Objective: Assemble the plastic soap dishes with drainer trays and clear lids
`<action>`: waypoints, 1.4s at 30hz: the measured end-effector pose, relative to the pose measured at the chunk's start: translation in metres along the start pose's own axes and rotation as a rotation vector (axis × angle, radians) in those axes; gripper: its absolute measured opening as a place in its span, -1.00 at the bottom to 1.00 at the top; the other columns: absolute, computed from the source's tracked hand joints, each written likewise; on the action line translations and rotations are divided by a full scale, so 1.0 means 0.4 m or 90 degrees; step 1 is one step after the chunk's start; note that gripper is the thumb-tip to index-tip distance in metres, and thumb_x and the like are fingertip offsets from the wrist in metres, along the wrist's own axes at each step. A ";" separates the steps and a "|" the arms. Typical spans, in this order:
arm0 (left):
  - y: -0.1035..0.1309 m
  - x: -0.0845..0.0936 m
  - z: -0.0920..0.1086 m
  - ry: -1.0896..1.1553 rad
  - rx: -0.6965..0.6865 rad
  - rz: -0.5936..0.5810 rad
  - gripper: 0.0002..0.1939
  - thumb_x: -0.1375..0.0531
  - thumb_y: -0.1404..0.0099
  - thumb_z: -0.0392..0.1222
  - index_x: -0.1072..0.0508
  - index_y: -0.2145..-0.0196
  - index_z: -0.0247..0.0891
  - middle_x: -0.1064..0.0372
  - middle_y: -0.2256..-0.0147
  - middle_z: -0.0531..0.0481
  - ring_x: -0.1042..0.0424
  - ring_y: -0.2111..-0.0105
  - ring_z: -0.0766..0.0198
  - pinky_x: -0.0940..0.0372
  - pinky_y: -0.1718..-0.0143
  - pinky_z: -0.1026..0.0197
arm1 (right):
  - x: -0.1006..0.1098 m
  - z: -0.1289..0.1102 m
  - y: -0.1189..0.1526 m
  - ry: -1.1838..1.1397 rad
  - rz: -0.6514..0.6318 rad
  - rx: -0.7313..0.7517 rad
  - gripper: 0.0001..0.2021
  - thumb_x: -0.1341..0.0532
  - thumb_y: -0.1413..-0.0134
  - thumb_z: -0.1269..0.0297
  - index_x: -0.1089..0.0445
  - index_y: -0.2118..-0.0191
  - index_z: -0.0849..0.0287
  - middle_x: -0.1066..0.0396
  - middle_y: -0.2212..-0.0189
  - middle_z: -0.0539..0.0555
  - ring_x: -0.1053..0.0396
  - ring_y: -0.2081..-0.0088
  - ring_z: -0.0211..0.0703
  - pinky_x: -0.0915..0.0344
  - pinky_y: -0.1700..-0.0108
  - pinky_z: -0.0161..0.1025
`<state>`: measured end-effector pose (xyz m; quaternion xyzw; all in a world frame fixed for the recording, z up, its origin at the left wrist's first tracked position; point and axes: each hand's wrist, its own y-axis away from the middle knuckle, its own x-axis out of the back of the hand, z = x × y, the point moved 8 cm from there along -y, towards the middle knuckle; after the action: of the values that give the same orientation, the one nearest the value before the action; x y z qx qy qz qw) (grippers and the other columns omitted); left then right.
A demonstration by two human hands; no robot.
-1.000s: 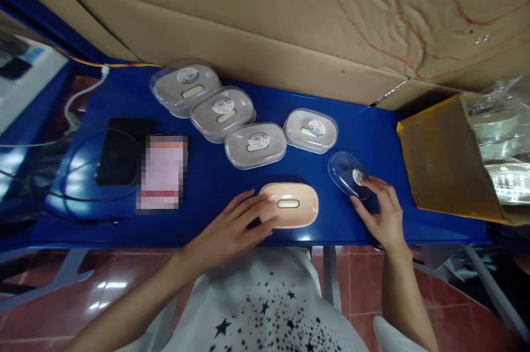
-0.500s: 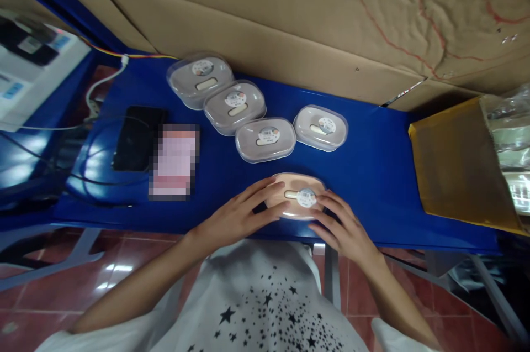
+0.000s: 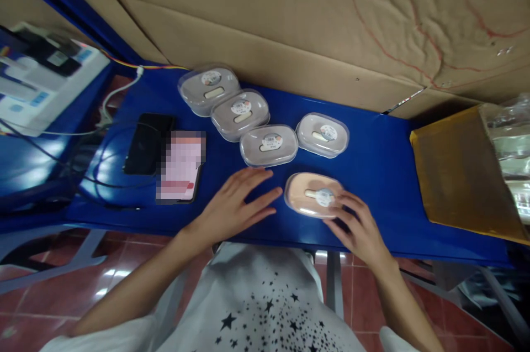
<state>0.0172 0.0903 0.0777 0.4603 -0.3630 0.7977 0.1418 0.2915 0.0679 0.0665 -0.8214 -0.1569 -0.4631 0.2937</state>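
On the surface (image 3: 381, 192), four containers (image 3: 254, 156) sit above the frame's centre, another container (image 3: 302, 200) below it, a phone (image 3: 182, 167) left, a box (image 3: 451, 167) right.

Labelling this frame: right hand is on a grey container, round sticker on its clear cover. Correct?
Not grey: the head view shows the container is peach. The right hand is on it, and the round sticker is on its clear cover.

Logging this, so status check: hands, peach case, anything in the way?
Right hand holding right end of peach case, clear cover over it. Left hand open, apart. No obstruction seen.
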 end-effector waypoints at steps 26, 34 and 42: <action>-0.205 0.031 -0.370 -0.215 0.341 -0.145 -0.24 -0.35 -0.40 0.09 -0.29 -0.45 -0.10 -0.17 -0.45 -0.39 -0.12 -0.45 -0.48 -0.03 -0.35 -0.61 | 0.038 0.312 -0.391 0.027 -0.102 -0.032 -0.30 -0.41 -0.25 -0.11 -0.35 -0.42 -0.04 -0.33 -0.41 0.26 -0.28 -0.44 0.32 -0.25 -0.41 0.38; -0.265 0.011 -0.347 -0.135 0.277 -0.174 -0.34 -0.09 -0.58 0.20 -0.28 -0.46 -0.17 -0.51 -0.25 -0.24 -0.48 -0.27 -0.14 -0.22 -0.35 -0.22 | 0.053 0.314 -0.447 0.022 -0.092 -0.049 -0.54 -0.10 -0.53 0.01 -0.46 -0.33 0.08 -0.55 -0.23 0.22 -0.53 -0.24 0.18 -0.44 -0.31 0.19; -0.299 0.032 -0.374 -0.130 0.276 -0.105 -0.43 0.07 -0.66 0.02 -0.17 -0.51 -0.12 -0.20 -0.47 -0.24 -0.21 -0.46 -0.06 -0.11 -0.42 -0.24 | -0.077 0.036 -0.432 0.005 -0.204 0.136 -0.24 -0.47 -0.24 0.00 -0.27 -0.47 -0.04 -0.22 -0.49 0.23 -0.19 -0.49 0.21 -0.15 -0.48 0.34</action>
<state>-0.0171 0.2785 0.0954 0.5860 -0.1574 0.7920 0.0668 0.1935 0.2119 0.0929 -0.7482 -0.3326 -0.4881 0.3021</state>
